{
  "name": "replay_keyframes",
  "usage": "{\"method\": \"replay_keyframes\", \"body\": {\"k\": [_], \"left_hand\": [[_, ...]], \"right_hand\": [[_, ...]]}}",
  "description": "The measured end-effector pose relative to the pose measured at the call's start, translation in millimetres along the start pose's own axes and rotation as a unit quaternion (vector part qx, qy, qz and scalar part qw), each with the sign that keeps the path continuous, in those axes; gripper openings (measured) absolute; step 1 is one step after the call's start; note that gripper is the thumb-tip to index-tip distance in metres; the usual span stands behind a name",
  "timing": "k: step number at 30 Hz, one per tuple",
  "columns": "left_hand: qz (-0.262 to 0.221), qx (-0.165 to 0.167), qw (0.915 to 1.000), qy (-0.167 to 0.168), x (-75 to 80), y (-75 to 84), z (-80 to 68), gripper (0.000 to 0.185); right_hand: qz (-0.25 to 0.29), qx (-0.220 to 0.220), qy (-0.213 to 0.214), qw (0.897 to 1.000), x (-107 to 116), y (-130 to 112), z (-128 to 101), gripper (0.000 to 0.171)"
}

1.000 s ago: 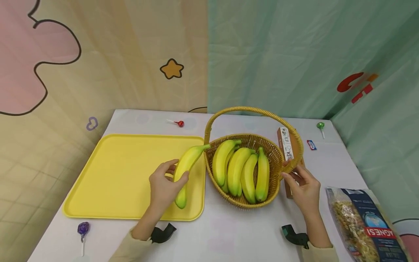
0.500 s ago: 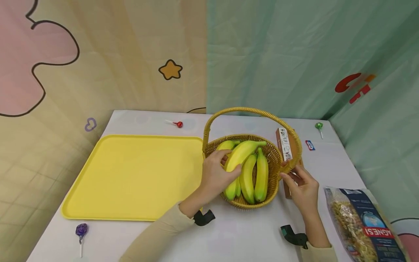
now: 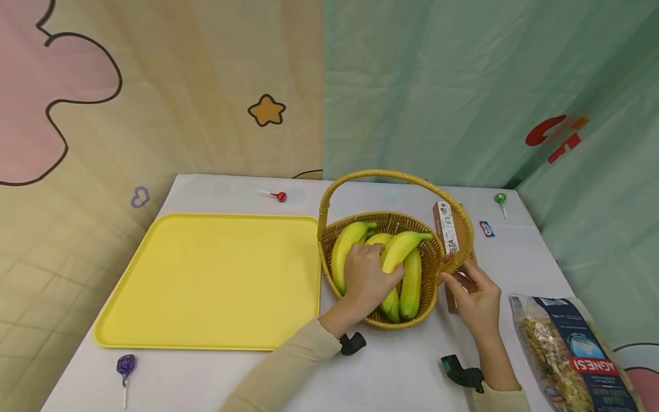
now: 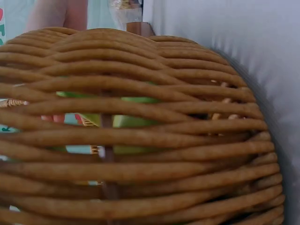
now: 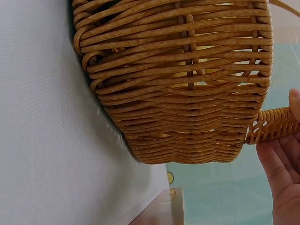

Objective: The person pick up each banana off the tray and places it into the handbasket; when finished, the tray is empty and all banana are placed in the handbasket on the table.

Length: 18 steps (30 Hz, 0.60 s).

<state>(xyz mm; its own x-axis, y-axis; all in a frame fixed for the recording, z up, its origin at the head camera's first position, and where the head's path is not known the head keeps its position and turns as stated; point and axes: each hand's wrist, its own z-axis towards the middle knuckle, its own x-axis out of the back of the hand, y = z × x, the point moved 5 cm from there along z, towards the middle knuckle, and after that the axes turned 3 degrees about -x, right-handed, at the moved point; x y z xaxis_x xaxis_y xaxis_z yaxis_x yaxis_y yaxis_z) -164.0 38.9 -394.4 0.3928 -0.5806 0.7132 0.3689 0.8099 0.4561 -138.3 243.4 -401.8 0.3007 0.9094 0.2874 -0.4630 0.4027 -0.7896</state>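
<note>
A wicker basket [image 3: 432, 294] with a hoop handle stands at the middle of the white table and holds several yellow-green bananas. My left hand [image 3: 366, 280] reaches into it and grips one banana [image 3: 400, 248] lying on top of the others. My right hand [image 3: 476, 294] holds the base of the handle at the basket's right rim; in the right wrist view its fingers [image 5: 281, 173] touch the handle end beside the basket wall [image 5: 187, 93]. The left wrist view shows only the basket's woven side [image 4: 140, 140], with green showing through the gaps.
A large yellow tray [image 3: 206, 280] lies left of the basket. A brown box [image 3: 449, 234] stands behind the right rim, a pasta bag [image 3: 571, 355] lies at the front right. Lollipops: red [image 3: 280, 197], green [image 3: 500, 199], purple [image 3: 126, 366]. A small wrapped sweet [image 3: 487, 228] lies near the back right.
My left hand carried the banana from over the tray's right edge rightward into the basket and lowered it onto the others. The right hand stayed on the handle.
</note>
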Motion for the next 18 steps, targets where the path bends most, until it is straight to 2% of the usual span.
{"method": "replay_keyframes", "body": {"k": [4,8,13,18], "left_hand": [[0.06,-0.022,0.9979,0.004,-4.1,2.9,-0.6,0.033],[0.068,-0.028,0.9973,0.0,-4.4,3.0,-1.9,0.036],[0.014,-0.014,0.9996,-0.021,5.8,0.1,-5.3,0.038],[-0.064,0.018,0.995,-0.074,33.1,-14.1,-15.2,0.04]], "right_hand": [[0.004,0.004,0.002,1.0,1,1,-1,0.046],[0.004,0.001,0.004,1.0,3,1,-1,0.045],[0.001,-0.004,0.002,1.0,3,0,-1,0.044],[-0.029,0.009,-0.026,0.999,5,-2,1,0.044]]}}
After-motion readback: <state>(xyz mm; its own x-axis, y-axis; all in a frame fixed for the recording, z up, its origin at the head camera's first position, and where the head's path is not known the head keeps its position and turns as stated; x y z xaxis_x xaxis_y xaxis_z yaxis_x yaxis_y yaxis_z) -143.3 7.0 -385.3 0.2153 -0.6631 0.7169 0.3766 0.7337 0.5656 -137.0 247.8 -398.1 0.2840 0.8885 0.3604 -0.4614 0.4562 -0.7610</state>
